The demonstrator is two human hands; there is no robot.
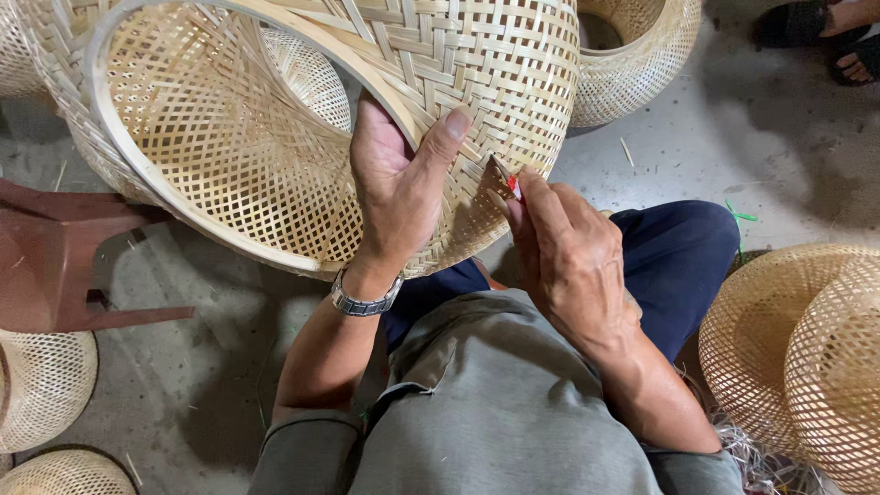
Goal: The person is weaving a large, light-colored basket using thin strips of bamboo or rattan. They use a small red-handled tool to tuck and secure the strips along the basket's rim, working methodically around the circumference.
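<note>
A large woven bamboo basket lies on its side across my lap, its round open rim facing left. My left hand, with a metal watch at the wrist, grips the basket's rim and wall, thumb pressed on the outer weave. My right hand is closed on a small tool with a red part, its tip touching the basket's weave near the lower right edge. Only the tool's end shows between my fingers.
More woven baskets stand around: one behind at top right, two stacked at right, others at lower left. A dark red stool stands left. Another person's sandalled feet rest at top right on the concrete floor.
</note>
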